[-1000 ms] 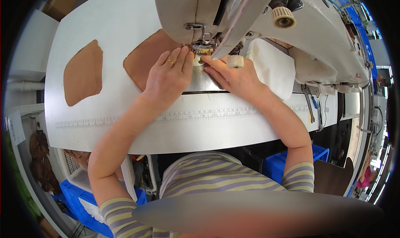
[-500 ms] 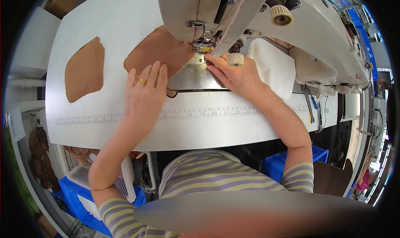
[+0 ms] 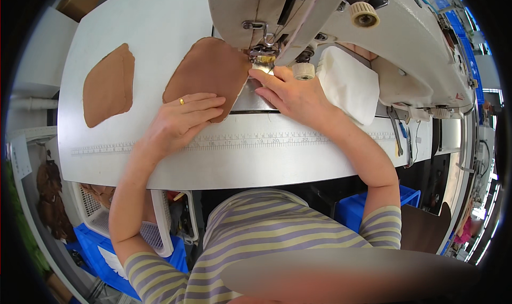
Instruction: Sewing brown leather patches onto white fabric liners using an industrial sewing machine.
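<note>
A brown leather-like piece (image 3: 208,72) with rounded corners lies flat on the sewing machine's bed, its right edge at the presser foot (image 3: 263,59). Across the lower part of this piece rests my left hand (image 3: 184,120), fingers stretched out flat and pointing right. A ring shows on one finger. My right hand (image 3: 296,93) is just in front of the presser foot, its index fingertip touching the piece's right edge. The thumb stands apart below that finger, over the metal plate. What lies directly under the foot is hidden by the machine head (image 3: 250,16).
A second brown piece (image 3: 109,85) lies at the left of the white table (image 3: 144,171). Right of my right hand is white material (image 3: 349,83) under the machine arm (image 3: 405,53). Small tools (image 3: 400,136) lie at the right. A white basket (image 3: 162,224) stands below the table's edge.
The brown piece has turned counterclockwise at the presser foot. My left hand has swung down to its lower end, fingers now pointing right. My right hand has shifted slightly left.
</note>
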`<state>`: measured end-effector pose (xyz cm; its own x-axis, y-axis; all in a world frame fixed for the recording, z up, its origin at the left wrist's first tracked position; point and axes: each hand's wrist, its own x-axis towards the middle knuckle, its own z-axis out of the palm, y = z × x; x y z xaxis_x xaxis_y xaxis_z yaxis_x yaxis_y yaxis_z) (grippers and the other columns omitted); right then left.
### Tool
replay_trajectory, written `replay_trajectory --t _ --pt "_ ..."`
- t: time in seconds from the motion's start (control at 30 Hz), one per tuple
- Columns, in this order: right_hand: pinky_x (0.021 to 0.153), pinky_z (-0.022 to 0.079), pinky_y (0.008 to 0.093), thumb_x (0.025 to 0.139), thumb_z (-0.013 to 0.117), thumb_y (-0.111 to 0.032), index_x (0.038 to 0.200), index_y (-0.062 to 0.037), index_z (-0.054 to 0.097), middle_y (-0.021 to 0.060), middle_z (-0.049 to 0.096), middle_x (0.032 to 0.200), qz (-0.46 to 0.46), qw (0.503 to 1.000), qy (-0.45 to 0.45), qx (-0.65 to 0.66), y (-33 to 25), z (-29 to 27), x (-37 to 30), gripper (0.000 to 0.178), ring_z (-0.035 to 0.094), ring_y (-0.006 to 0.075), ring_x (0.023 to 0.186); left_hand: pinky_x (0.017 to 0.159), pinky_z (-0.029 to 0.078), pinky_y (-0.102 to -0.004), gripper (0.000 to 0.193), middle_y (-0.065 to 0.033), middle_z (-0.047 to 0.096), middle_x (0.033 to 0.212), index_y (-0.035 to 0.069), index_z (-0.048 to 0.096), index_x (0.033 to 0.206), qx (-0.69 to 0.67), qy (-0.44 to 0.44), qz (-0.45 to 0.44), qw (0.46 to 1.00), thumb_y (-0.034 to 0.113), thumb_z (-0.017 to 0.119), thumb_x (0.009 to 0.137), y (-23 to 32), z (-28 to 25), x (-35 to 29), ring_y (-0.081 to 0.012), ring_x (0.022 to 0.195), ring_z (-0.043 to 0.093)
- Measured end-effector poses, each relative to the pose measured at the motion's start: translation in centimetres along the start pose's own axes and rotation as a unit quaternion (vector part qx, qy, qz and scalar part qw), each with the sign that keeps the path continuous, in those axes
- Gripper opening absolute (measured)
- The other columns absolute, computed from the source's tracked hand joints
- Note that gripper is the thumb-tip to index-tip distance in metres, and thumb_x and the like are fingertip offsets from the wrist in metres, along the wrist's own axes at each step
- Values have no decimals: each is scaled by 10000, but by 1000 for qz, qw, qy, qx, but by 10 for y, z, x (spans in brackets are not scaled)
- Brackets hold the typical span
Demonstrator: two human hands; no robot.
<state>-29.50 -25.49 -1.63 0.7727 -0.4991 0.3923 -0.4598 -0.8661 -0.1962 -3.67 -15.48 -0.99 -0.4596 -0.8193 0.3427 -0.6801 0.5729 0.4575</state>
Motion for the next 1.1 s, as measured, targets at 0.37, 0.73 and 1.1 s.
replay_trajectory --t 0.37,0.73,1.1 --pt "543 507 368 877 678 -271 1134 -131 646 93 648 795 -2 1000 -11 -27 5 5 -3 295 632 250 688 843 544 -324 273 -93 685 1146 12 695 1021 101 40 75 991 41 673 751 25 20 8 -236 1026 655" --pt "442 455 311 873 695 -299 1170 -189 672 11 530 775 -57 997 8 49 11 3 -7 317 564 175 574 868 532 -366 286 -85 673 1152 14 690 1016 23 37 67 997 45 671 733 16 24 14 -227 1054 646" --pt "466 453 316 827 733 -249 1119 -165 689 11 522 726 -107 989 3 98 11 0 -9 307 556 175 633 964 472 -445 331 -7 677 1185 80 714 1061 90 30 74 993 96 680 732 -6 20 30 -195 1072 610"
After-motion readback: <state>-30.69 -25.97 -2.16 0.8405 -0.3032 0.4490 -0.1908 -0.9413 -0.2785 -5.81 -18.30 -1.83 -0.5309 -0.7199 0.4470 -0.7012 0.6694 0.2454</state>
